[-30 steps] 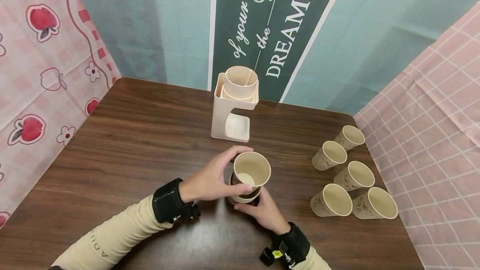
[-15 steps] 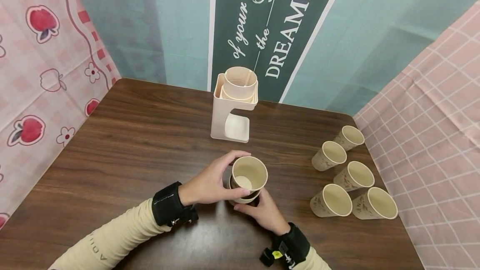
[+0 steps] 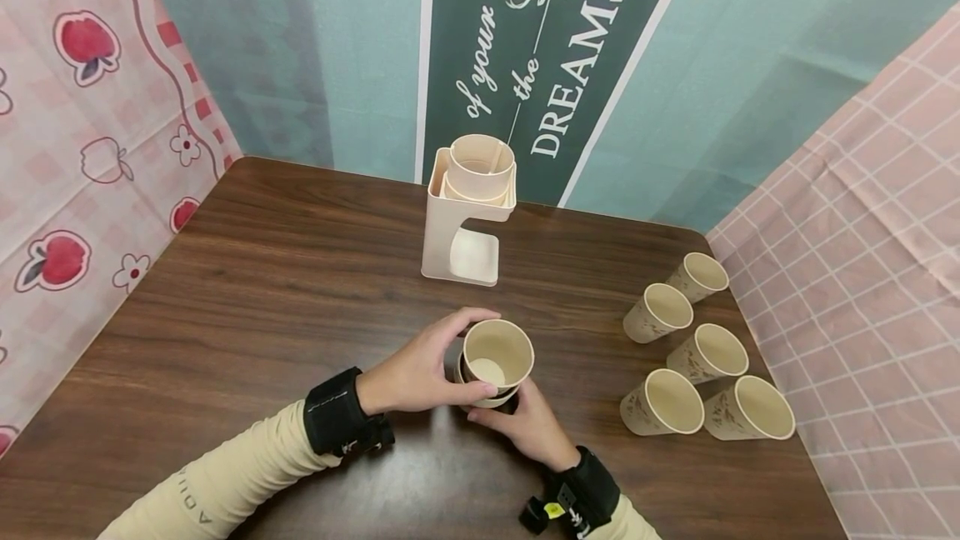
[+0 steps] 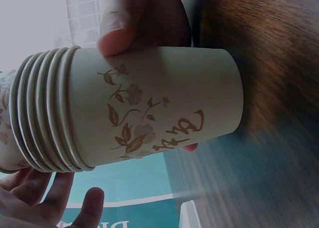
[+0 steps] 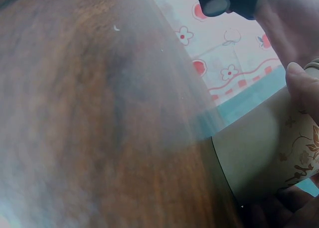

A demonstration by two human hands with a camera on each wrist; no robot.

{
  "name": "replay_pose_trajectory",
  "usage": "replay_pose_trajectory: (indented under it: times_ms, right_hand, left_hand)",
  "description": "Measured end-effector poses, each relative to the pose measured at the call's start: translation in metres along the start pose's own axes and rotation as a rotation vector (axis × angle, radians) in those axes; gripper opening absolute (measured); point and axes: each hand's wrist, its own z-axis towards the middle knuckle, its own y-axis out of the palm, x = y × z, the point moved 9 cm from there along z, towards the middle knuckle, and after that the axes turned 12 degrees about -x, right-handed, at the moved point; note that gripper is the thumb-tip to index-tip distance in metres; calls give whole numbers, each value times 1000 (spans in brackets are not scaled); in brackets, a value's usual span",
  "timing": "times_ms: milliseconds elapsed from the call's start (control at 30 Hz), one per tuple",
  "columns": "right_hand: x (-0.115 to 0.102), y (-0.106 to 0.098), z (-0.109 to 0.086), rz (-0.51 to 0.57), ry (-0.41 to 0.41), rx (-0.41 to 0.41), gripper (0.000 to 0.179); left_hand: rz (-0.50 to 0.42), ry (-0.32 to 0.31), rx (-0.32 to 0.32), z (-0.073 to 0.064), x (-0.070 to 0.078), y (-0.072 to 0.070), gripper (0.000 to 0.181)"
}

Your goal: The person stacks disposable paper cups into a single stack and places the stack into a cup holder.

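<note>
The top cup [image 3: 500, 348] is sitting partway inside the cup stack [image 4: 154, 103], left hand [image 3: 420, 371] pinching its sides, right hand [image 3: 531, 430] gripping the stack below; beyond, a cream stand [image 3: 441, 236] is occupying the tabletop [image 3: 322, 265], five cups [image 3: 708, 354] standing along the right.

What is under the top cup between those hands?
A stack of nested cups, gripped by the right hand; several rims show. The left hand holds the top cup, which mostly hides the stack's inside from view.
</note>
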Motion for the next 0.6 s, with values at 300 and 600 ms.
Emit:
replay_pose_trajectory:
  times_ms: [300, 600]
  right_hand:
    - [-2, 0, 0, -1, -16, 0, 69]
    - [-3, 0, 0, -4, -13, 0, 71]
  left_hand:
    - [5, 3, -4, -1, -3, 1, 71]
    - [-3, 4, -7, -3, -4, 2, 71]
